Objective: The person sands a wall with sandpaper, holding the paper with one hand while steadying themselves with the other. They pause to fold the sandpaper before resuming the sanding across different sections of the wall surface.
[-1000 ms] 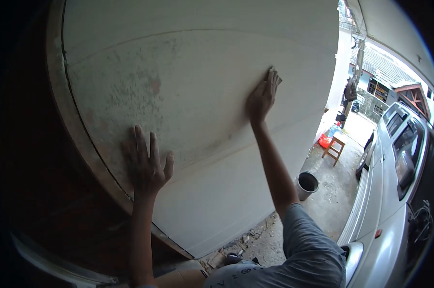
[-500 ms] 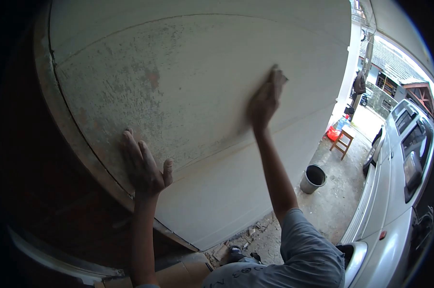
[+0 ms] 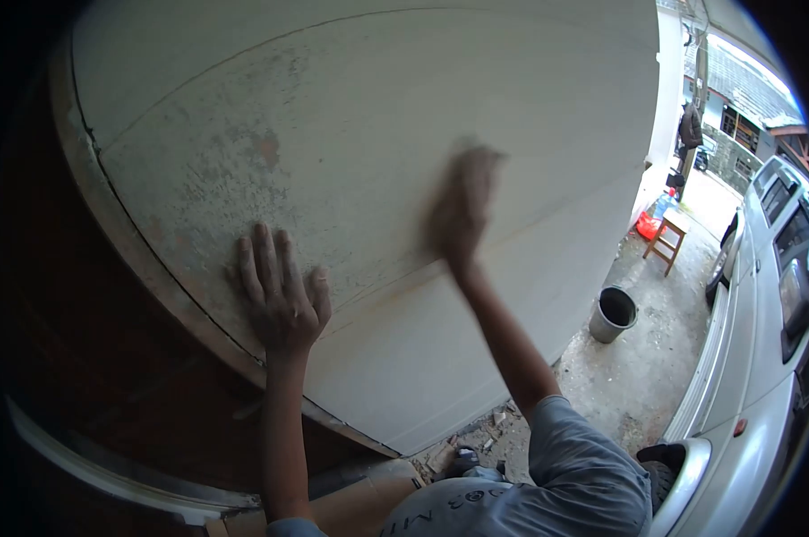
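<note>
In the head view, a pale wall panel [image 3: 377, 98] fills the middle, with a rough, flaking patch [image 3: 230, 170] on its left side. My left hand [image 3: 283, 291] lies flat against the lower part of that patch, fingers spread and holding nothing. Further right, my right hand [image 3: 462, 201] presses on the smoother part of the panel and is smeared by motion. Its fingers are together over a thin, dark piece that looks like sandpaper; only a small corner pokes out past the fingertips, and the rest is hidden under the hand.
A grey bucket [image 3: 614, 315] stands on the concrete floor to the right, with a wooden stool [image 3: 667, 240] and a red bag [image 3: 648, 225] behind it. A silver vehicle [image 3: 744, 358] is parked along the right. Rubble [image 3: 485, 430] lies at the wall's foot.
My right hand has swept left and slightly down across the panel. My left hand has shifted a little right and up, its fingers now flatter. The view has turned slightly.
</note>
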A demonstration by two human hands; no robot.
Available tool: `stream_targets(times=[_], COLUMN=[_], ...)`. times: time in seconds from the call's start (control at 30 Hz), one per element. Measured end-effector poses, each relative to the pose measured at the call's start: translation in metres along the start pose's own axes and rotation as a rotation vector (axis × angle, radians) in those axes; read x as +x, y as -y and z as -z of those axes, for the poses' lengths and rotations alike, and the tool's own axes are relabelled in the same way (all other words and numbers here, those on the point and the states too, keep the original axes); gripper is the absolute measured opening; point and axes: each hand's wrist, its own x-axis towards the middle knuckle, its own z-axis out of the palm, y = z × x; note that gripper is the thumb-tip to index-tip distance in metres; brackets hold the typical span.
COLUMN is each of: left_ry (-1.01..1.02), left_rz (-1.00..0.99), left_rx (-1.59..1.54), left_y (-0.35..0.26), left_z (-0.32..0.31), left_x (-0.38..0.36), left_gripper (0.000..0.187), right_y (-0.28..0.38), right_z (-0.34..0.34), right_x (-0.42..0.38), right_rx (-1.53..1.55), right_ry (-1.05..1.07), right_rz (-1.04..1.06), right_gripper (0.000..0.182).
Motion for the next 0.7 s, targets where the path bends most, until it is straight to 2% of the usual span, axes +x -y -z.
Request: stream_targets(times=[0.03, 0.07, 0.13, 0.2, 0.23, 0.27, 0.3, 0.4, 0.47, 0.53, 0.63, 0.67, 0.7], left_ry=[-0.012, -0.023, -0.019, -0.036, -0.045, -0.048, -0.020, 0.001, 0.005, 0.009, -0.007, -0.014, -0.016], left_rz=[0.005, 0.007, 0.017, 0.004, -0.005, -0.010, -0.011, -0.002, 0.013, 0.013, -0.012, -0.018, -0.020], left_rx=[-0.002, -0.008, -0.031, -0.024, -0.006, 0.014, 0.073, 0.179, 0.151, 0.118, 0.084, 0.090, 0.098], left_y=[0.001, 0.000, 0.001, 0.003, 0.002, 0.001, 0.000, -0.010, -0.011, -0.009, -0.003, -0.003, -0.003], left_z=[0.000, 0.000, -0.001, -0.003, -0.004, -0.003, -0.004, -0.003, -0.004, -0.005, -0.008, -0.009, -0.010], left_x=[0.000, 0.000, -0.004, 0.000, 0.001, 0.000, 0.002, 0.008, 0.010, 0.009, 0.006, 0.005, 0.003], left_gripper=[0.054, 0.052, 0.051, 0.052, 0.052, 0.053, 0.054, 0.054, 0.053, 0.053, 0.052, 0.052, 0.052], right_y=[0.040, 0.069, 0.092, 0.051, 0.019, -0.016, -0.046, -0.019, 0.036, 0.081, 0.039, 0.013, -0.016], right_z=[-0.007, 0.001, 0.002, 0.008, 0.014, 0.025, 0.034, 0.026, 0.011, 0.022, 0.022, 0.031, 0.040], right_x=[-0.016, -0.029, -0.038, -0.034, -0.027, -0.022, -0.010, -0.005, -0.041, -0.058, -0.060, -0.051, -0.042], right_rx=[0.106, 0.205, 0.323, 0.265, 0.054, -0.111, 0.010, -0.176, 0.034, 0.334, 0.322, 0.171, 0.055], right_ry=[0.128, 0.457, 0.711, 0.530, 0.475, 0.354, 0.086, -0.147, 0.064, 0.561, 0.402, 0.367, 0.242], right_rz=[0.087, 0.147, 0.378, 0.432, 0.380, 0.204, 0.069, -0.210, -0.015, 0.221, 0.332, 0.271, 0.148], right_gripper=[0.044, 0.046, 0.048, 0.048, 0.048, 0.042, 0.037, 0.037, 0.037, 0.039, 0.039, 0.040, 0.040])
